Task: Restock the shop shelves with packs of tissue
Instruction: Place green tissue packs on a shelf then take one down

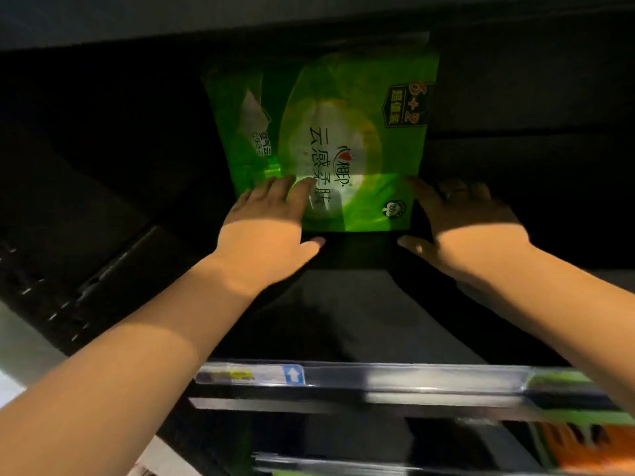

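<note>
A green pack of tissue (330, 132) with a white oval and printed characters lies flat on a dark shop shelf (343, 321), far inside. My left hand (271, 228) rests on its near left corner with straight fingers on top and the thumb along the near edge. My right hand (464, 225) lies against its near right side, fingers straight and thumb reaching toward the pack's near edge. Both arms stretch in over the shelf front.
A clear price rail (360, 376) with a blue arrow label (293, 374) runs along the shelf's front edge. A black slotted upright (75, 280) stands on the left. Green and orange goods (584, 438) show on the lower shelf at the right. The shelf above hangs low over the pack.
</note>
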Motion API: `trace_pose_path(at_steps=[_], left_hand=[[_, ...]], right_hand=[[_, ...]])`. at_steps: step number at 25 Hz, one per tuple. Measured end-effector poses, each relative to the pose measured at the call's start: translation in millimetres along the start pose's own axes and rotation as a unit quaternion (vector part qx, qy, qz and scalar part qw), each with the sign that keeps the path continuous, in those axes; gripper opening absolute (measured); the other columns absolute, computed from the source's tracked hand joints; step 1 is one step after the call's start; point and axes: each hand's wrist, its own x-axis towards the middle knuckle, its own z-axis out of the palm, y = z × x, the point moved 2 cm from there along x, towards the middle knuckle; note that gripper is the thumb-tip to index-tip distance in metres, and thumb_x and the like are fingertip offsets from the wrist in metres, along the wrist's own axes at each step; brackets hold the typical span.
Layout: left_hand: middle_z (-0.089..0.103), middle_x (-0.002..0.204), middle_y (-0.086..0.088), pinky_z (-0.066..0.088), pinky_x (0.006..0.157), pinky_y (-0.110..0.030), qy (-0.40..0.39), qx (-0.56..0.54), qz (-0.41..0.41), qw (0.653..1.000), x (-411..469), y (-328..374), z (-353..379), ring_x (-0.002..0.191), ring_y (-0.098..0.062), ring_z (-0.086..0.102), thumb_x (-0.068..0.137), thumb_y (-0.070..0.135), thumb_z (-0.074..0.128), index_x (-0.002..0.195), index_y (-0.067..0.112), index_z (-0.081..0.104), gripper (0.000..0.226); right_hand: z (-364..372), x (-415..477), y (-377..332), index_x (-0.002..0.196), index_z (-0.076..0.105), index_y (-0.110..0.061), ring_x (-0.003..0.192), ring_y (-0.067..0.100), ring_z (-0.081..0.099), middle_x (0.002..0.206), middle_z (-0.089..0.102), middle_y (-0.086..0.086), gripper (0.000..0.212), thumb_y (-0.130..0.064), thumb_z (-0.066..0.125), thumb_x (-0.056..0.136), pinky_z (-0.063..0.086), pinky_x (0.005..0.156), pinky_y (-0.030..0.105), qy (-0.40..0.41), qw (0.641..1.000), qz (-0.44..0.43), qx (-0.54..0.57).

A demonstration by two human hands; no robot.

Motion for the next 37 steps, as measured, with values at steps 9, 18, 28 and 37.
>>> trace_pose_path(at_steps=[9, 18, 28, 37], left_hand=[[0.038, 0.147, 0.013, 0.023, 0.106, -0.025, -0.029, -0.143, 0.138, 0.980, -97.9, 75.1, -29.0, 0.138, -0.009, 0.029, 0.084, 0.065, 0.047, 0.141, 0.039, 0.034, 0.064], [0.050, 0.138, -0.005, 0.040, 0.106, -0.052, -0.018, -0.202, 0.359, 0.911, -182.3, 204.4, -13.9, 0.136, -0.029, 0.041, 0.077, 0.051, 0.060, 0.132, 0.024, 0.047, 0.062], [0.053, 0.133, -0.010, 0.047, 0.097, -0.045, -0.191, -0.252, 0.368, 0.874, -248.1, 441.5, 87.2, 0.124, -0.031, 0.049, 0.078, 0.055, 0.052, 0.134, 0.022, 0.039, 0.067], [0.035, 0.146, 0.002, 0.026, 0.106, -0.028, -0.376, -0.234, 0.433, 0.785, -282.0, 575.8, 181.9, 0.134, -0.019, 0.033, 0.083, 0.049, 0.062, 0.144, 0.025, 0.032, 0.072]], right_hand=[[-67.6, -158.9, -4.8, 0.133, 0.051, -0.027, 0.111, 0.028, 0.050, 0.126, 0.050, 0.005, 0.059, -0.061, 0.044, 0.087, 0.048, 0.077, 0.035, 0.079, 0.991, 0.040, 0.104], [-45.1, -332.7, 63.8, 0.122, 0.062, -0.018, 0.095, 0.030, 0.054, 0.111, 0.055, 0.009, 0.046, -0.044, 0.053, 0.085, 0.046, 0.077, 0.039, 0.038, 0.987, 0.123, 0.095], [69.0, -514.6, 194.9, 0.122, 0.062, -0.017, 0.088, 0.036, 0.060, 0.106, 0.056, 0.013, 0.058, -0.053, 0.049, 0.078, 0.055, 0.068, 0.043, -0.134, 0.939, 0.293, 0.124], [153.1, -639.6, 258.7, 0.121, 0.063, -0.015, 0.088, 0.041, 0.062, 0.108, 0.059, 0.018, 0.062, -0.044, 0.078, 0.068, 0.055, 0.062, 0.045, -0.272, 0.828, 0.469, 0.144]])
